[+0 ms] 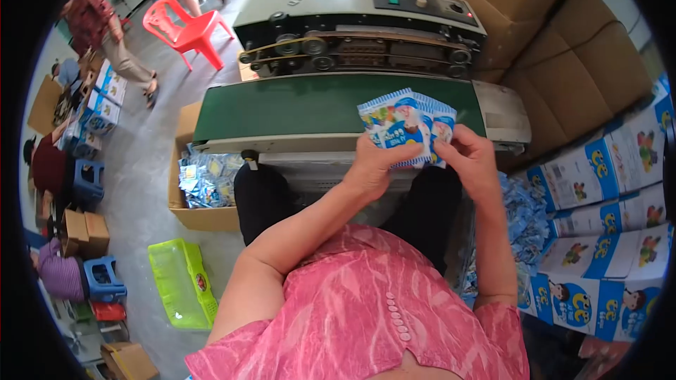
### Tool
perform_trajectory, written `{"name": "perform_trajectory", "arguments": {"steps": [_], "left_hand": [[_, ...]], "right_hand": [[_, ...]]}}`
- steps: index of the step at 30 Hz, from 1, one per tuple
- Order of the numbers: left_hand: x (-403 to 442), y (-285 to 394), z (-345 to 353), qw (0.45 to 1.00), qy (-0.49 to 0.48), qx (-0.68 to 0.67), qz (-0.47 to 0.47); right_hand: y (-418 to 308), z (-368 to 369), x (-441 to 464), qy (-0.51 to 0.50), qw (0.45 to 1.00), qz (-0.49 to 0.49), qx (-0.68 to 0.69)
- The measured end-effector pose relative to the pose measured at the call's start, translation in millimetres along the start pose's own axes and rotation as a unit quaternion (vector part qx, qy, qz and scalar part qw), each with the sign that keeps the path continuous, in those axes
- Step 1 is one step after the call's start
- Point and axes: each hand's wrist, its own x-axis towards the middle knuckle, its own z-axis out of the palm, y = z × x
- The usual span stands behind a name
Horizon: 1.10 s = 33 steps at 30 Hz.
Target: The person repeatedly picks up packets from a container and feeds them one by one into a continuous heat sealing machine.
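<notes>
Several blue-and-white candy packets (398,123) are fanned out in front of me, above the near edge of the green conveyor belt (282,109). Their lower left side is gripped by my left hand (372,167), its thumb lying across the front. My right hand (470,160) pinches the right-hand packets of the fan between thumb and fingers. Behind the belt stands a sealing machine (352,42) with rollers, a drive band and green buttons on top.
A cardboard box (204,218) of packets sits by my left leg, with a lime-green basket (179,281) nearer. Loose packets (521,225) and printed cartons (591,239) stand to the right. A red chair (190,32) and other people occupy the left and back.
</notes>
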Motion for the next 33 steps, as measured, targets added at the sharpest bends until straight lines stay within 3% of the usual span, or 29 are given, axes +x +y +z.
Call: {"name": "perform_trajectory", "arguments": {"steps": [2, 5, 10, 14, 20, 28, 31, 32, 33], "left_hand": [[2.6, 0.1, 2.2, 1.0, 0.004, -0.004, -0.006], [9.1, -0.6, 3.8, 1.0, 0.018, -0.007, -0.005], [20.6, -8.4, -0.4, 0.998, 0.057, 0.028, -0.002], [25.1, -6.7, -5.2, 0.998, 0.064, 0.017, 0.008], [27.3, 6.6, -1.4, 0.998, 0.041, -0.019, -0.037], [32.7, 5.5, -9.0, 1.0, 0.025, -0.003, -0.016], [36.3, 6.8, -14.3, 0.999, 0.039, -0.008, -0.002], [36.1, 6.9, -17.4, 0.999, 0.048, -0.011, 0.007], [35.8, 6.7, -18.5, 0.998, 0.059, -0.011, 0.009]], "right_hand": [[3.8, 5.0, 1.2, -0.013, 0.999, -0.028, -0.028], [-14.5, 16.6, 5.3, 0.103, 0.988, 0.019, 0.11], [10.8, 12.2, 4.5, 0.081, 0.994, 0.038, 0.066], [21.0, -15.4, 21.8, 0.185, 0.964, 0.094, 0.163], [62.8, -80.0, 88.2, 0.221, 0.962, 0.136, 0.085], [64.6, -67.4, 130.0, 0.108, 0.977, 0.184, 0.022], [54.0, -51.2, 116.2, 0.225, 0.949, 0.002, -0.219], [38.4, -40.8, 105.3, 0.214, 0.952, 0.004, -0.217], [14.5, -28.0, 88.6, 0.134, 0.981, 0.032, -0.137]]}}
